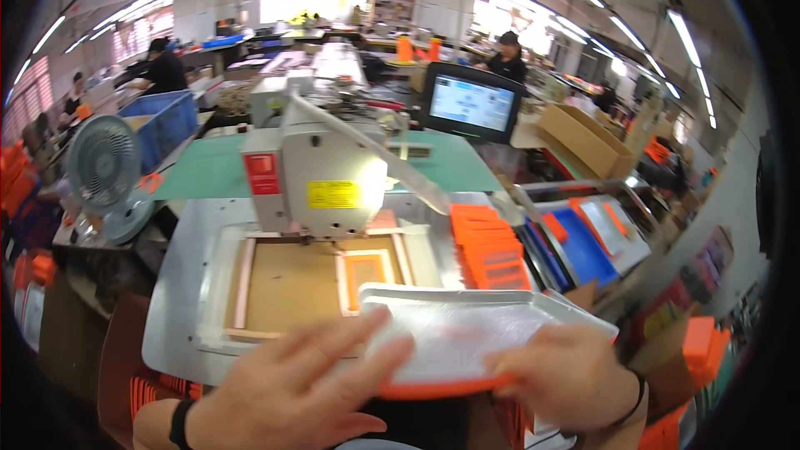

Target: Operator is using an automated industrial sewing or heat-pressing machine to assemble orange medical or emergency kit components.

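A flat, pouch-like piece (458, 325) with a shiny silvery-clear face and an orange lower edge is tilted in front of me. My right hand (575, 375) grips its right lower edge, thumb on the shiny face. My left hand (292, 383) is at its left end with fingers stretched apart. Those fingertips overlap the left edge in view, and I cannot tell whether they touch it. Just beyond lies a tan template (283, 283) with pale strips and a small orange-edged window, under the white sewing machine head (321, 171).
A stack of orange pieces (487, 246) lies right of the machine, beside a blue tray (579, 237) holding clear and orange pieces. A lit screen (471, 104) stands behind. At left are a fan (104, 162) and a blue bin (162, 125). Other people work farther back.
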Demonstrator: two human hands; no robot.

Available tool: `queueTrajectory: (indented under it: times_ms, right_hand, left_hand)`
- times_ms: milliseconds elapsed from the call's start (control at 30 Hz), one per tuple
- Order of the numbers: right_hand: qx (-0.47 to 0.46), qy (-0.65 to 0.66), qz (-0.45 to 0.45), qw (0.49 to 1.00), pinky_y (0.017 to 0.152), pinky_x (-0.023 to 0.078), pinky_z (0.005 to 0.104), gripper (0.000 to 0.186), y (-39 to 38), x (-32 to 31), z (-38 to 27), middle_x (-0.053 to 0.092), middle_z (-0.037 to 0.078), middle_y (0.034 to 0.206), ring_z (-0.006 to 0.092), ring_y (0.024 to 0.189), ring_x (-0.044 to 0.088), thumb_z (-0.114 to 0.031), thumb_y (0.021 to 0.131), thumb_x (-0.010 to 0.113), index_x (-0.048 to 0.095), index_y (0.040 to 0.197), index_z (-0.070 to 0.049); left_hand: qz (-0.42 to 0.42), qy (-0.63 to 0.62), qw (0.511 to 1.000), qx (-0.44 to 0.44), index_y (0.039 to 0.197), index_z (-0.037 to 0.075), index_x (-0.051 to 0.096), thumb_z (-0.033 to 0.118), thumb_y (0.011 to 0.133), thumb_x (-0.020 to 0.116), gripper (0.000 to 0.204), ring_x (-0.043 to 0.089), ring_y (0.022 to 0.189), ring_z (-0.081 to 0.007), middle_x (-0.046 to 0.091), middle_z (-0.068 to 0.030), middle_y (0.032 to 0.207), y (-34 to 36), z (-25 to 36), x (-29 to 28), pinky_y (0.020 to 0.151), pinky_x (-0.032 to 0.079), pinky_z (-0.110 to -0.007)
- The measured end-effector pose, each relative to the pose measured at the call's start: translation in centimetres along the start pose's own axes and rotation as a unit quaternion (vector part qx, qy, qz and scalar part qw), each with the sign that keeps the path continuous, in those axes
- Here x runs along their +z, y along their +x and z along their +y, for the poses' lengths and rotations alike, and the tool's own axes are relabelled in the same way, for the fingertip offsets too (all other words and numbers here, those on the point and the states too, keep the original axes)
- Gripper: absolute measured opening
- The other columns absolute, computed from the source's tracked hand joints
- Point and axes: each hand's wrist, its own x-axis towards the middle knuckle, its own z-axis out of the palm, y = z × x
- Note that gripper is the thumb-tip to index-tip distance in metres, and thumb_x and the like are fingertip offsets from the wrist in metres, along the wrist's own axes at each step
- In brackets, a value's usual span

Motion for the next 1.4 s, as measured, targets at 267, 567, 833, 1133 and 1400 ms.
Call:
queueTrajectory:
  times_ms: [267,567,833,1133,1400]
  right_hand:
    - [-0.075,-0.054,-0.066,0.994,0.071,0.048,0.0340,0.030,4.2,2.8,1.2,0.065,-0.001,0.078,0.0217,0.078,0.063,-0.010,0.067,0.080,0.068,0.094,-0.014]
    - [0.010,0.064,-0.043,0.997,0.084,0.050,0.0375,0.021,5.9,8.0,6.6,0.072,0.005,0.098,0.0290,0.090,0.064,-0.008,0.076,0.078,0.065,0.092,-0.006]
    - [-0.069,0.038,-0.062,0.995,0.079,0.051,0.0373,0.022,7.5,11.6,8.9,0.070,0.008,0.103,0.0290,0.092,0.063,-0.008,0.075,0.076,0.063,0.092,-0.005]
    - [-0.105,0.012,-0.060,0.993,0.089,0.048,0.0454,0.029,7.3,13.8,10.4,0.070,0.006,0.111,0.0285,0.104,0.062,-0.017,0.076,0.077,0.067,0.101,-0.007]
    - [-0.133,0.070,-0.134,0.980,0.105,0.041,0.0495,0.028,7.2,14.7,11.1,0.066,0.005,0.106,0.0277,0.113,0.058,-0.020,0.077,0.078,0.067,0.097,-0.006]
  left_hand:
    - [0.084,0.118,0.988,-0.062,0.086,0.008,0.067,0.007,0.076,0.078,0.015,0.068,0.094,-0.0285,0.073,-0.0011,0.090,-6.6,-6.9,-0.9,0.089,0.056,-0.038]
    - [0.113,0.096,0.986,-0.075,0.088,0.006,0.066,0.004,0.080,0.073,0.010,0.067,0.096,-0.0331,0.072,-0.0050,0.091,-6.3,-13.5,-1.2,0.088,0.053,-0.041]
    - [0.080,0.129,0.986,-0.065,0.092,0.005,0.067,0.000,0.078,0.072,0.016,0.064,0.102,-0.0349,0.070,-0.0077,0.095,-6.0,-16.9,-1.3,0.091,0.052,-0.041]
    - [0.027,0.137,0.988,-0.067,0.099,0.006,0.070,0.002,0.075,0.072,0.025,0.060,0.111,-0.0357,0.069,-0.0104,0.106,-6.2,-17.8,-0.5,0.097,0.048,-0.042]
    - [-0.040,0.120,0.986,-0.112,0.111,0.011,0.072,0.007,0.080,0.072,0.031,0.052,0.128,-0.0383,0.066,-0.0110,0.123,-6.5,-16.9,0.8,0.102,0.047,-0.043]
